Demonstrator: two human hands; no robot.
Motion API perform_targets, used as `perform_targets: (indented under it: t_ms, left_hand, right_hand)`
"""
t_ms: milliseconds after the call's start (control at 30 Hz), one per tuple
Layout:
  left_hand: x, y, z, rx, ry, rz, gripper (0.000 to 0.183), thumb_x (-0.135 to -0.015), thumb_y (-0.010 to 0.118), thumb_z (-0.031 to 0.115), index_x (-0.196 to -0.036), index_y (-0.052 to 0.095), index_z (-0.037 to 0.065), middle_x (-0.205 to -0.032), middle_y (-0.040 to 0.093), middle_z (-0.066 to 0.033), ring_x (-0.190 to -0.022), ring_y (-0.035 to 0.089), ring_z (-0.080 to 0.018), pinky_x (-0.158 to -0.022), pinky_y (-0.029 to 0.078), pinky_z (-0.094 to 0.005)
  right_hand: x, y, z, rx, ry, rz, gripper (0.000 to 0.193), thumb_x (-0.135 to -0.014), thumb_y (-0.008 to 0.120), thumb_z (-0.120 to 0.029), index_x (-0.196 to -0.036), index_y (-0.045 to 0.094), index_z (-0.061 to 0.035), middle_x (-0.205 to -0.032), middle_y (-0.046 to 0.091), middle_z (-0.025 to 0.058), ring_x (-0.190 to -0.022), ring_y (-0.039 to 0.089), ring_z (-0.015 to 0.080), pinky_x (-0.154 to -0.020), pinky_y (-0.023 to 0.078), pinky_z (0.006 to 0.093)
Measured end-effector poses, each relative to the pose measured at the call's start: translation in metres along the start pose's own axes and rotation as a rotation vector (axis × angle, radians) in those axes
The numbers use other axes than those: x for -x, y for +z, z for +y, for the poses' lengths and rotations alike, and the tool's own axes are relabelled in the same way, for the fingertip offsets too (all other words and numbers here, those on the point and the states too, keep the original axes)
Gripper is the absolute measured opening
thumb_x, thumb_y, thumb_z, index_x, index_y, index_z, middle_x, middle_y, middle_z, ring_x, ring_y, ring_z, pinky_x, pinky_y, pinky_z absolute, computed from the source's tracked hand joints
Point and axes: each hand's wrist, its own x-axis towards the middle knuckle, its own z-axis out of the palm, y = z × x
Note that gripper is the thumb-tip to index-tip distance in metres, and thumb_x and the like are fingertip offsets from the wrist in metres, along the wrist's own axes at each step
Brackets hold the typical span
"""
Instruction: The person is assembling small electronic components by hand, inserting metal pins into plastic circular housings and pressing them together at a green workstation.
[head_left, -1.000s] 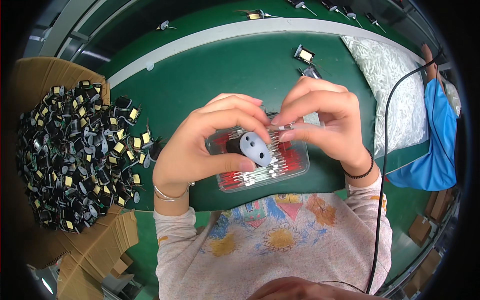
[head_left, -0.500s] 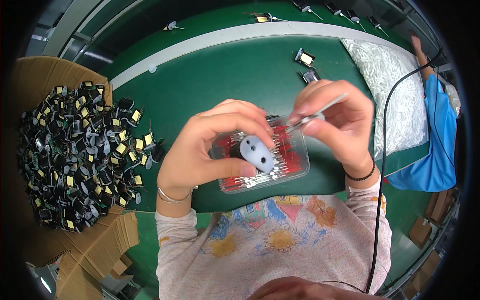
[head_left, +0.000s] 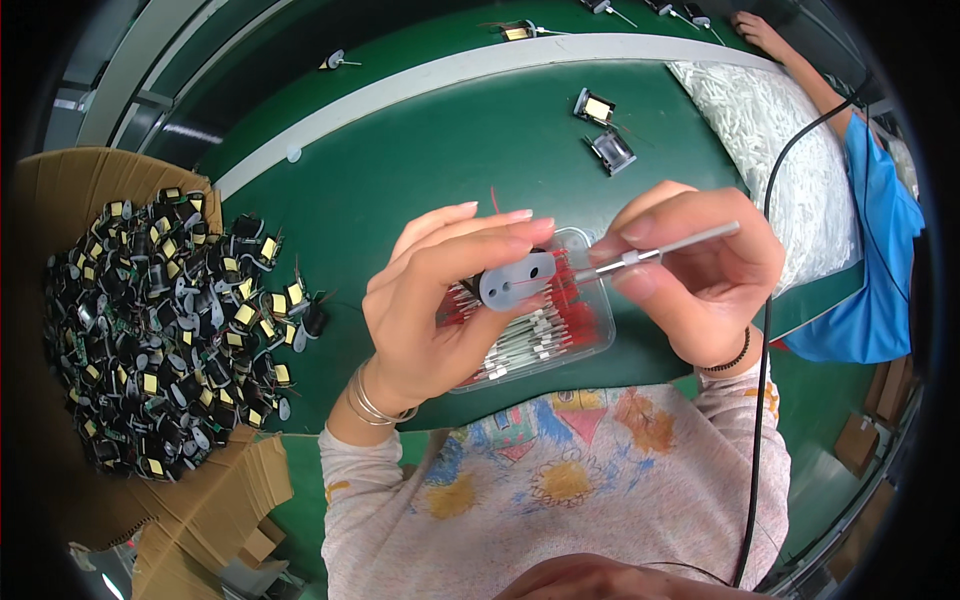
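My left hand [head_left: 425,300] is closed around a small black device with a rounded grey end cap [head_left: 512,287], which has several holes and faces right. Between thumb and fingers, my right hand [head_left: 705,270] pinches a thin white rod-shaped lead [head_left: 692,241]. Its narrow front end points left at the cap, close to the cap's right end; whether they touch I cannot tell. Below both hands stands a clear plastic tray [head_left: 610,340] filled with red-wired leads in white sleeves [head_left: 540,338]. A red wire [head_left: 494,200] sticks up behind my left fingers.
At left, a cardboard box [head_left: 245,475] holds a heap of similar black devices [head_left: 150,350]. Two more devices [head_left: 613,151] lie beyond the tray. A bag of white tubes [head_left: 780,150] and a black cable [head_left: 775,240] are at right. Another person's hand [head_left: 762,35] rests past the pale rail [head_left: 400,88].
My left hand has turned the device so its cap points more toward my right hand. The lead has swung nearer level, facing the cap. The other person's hand has moved left.
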Motion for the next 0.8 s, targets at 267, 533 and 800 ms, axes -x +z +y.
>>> perform_targets:
  t_ms: [267,533,800]
  left_hand:
    - [0.001,0.002,0.002,-0.076,-0.01,0.055,0.033,-0.069,0.074,0.005,-0.097,0.058,0.004,-0.095,0.069,-0.0108,-0.096,0.064,-0.0237,-0.09,0.041,-0.0381]
    - [0.001,0.002,0.0,-0.22,0.04,0.076,0.036,-0.068,0.073,0.001,-0.1,0.057,0.005,-0.099,0.067,-0.0134,-0.095,0.065,-0.0241,-0.091,0.04,-0.0393]
    - [0.002,0.002,0.002,-0.284,0.059,0.085,0.039,-0.068,0.073,0.0,-0.101,0.053,0.004,-0.098,0.068,-0.0135,-0.095,0.065,-0.0257,-0.091,0.039,-0.0407]
  right_hand:
    - [0.0,-0.004,0.004,0.122,-0.136,-0.012,0.025,-0.067,0.064,0.013,-0.089,0.055,0.0057,-0.079,0.062,0.0201,-0.074,0.063,0.0231,-0.064,0.051,0.0295]
    - [0.003,0.003,0.007,0.39,-0.526,0.014,0.033,-0.053,0.074,0.01,-0.083,0.06,0.0072,-0.078,0.066,0.0182,-0.067,0.064,0.0271,-0.057,0.052,0.0307]
    - [0.005,0.003,0.014,0.42,-0.568,0.008,0.034,-0.052,0.077,0.006,-0.084,0.065,0.0053,-0.08,0.067,0.0121,-0.069,0.064,0.0236,-0.059,0.053,0.0286]
